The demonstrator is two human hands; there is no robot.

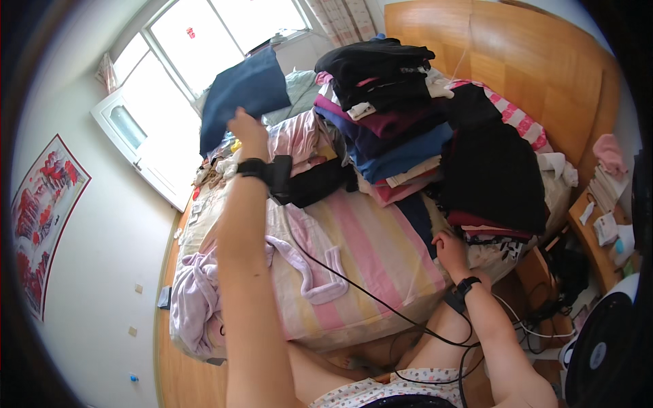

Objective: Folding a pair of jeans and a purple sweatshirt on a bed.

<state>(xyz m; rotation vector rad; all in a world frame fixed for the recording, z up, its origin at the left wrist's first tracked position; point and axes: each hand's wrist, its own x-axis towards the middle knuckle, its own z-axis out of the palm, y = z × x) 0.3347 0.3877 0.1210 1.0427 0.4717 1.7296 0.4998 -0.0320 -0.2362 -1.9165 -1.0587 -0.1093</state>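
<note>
My left hand (248, 128) is raised over the far left side of the bed, gripping the lower edge of a dark blue cloth (245, 89) that hangs spread out in the air. Low at the right, my right hand (450, 250) rests by the bed's edge with its fingers curled, touching or close to a dark navy cloth (418, 217); whether it grips the cloth cannot be told. Beside it stands a pile topped by a black garment (492, 178). A taller stack of folded clothes (387, 117) rises behind, and a black folded garment (319, 183) lies left of it.
A lilac fleece garment (196, 301) and its belt (316, 293) lie on the striped bed sheet (357, 245). Black cables (377, 306) run from my wrist devices across the bed and my lap. A wooden headboard (510, 66), a cluttered nightstand (586, 229) and a round fan (597, 352) are at the right.
</note>
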